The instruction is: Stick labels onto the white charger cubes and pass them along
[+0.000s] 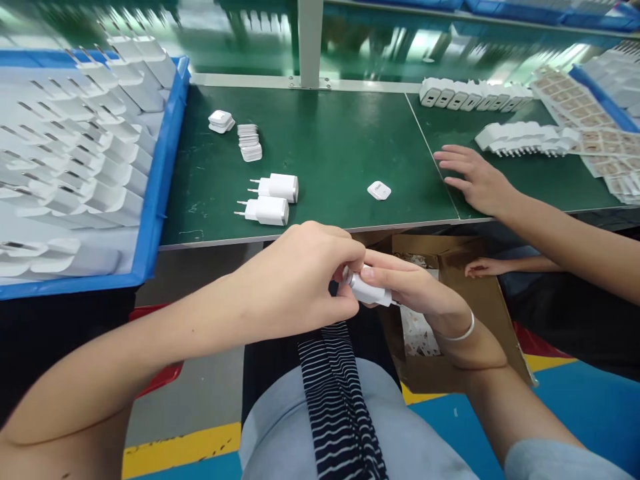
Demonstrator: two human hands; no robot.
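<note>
A white plug charger [369,289] is held in front of my lap, just past the bench edge, with its pins pointing right. My right hand [413,283] wraps round its body, thumb on top. At the charger's left end, the curled fingers of my left hand [313,277] close on it; their tips are partly hidden. On the green bench, two more chargers [273,211] lie with pins to the left. Behind them are a stack of thin white square pieces [249,143] and a small white pile of similar pieces [221,121]. A single white square piece [379,191] lies farther right.
A blue-rimmed tray [159,193] full of chargers stands at left. Chargers in rows [470,95] and label sheets [575,100] occupy the right side. A co-worker's hand [475,179] rests over the bench there, another by an open cardboard box [450,360] below.
</note>
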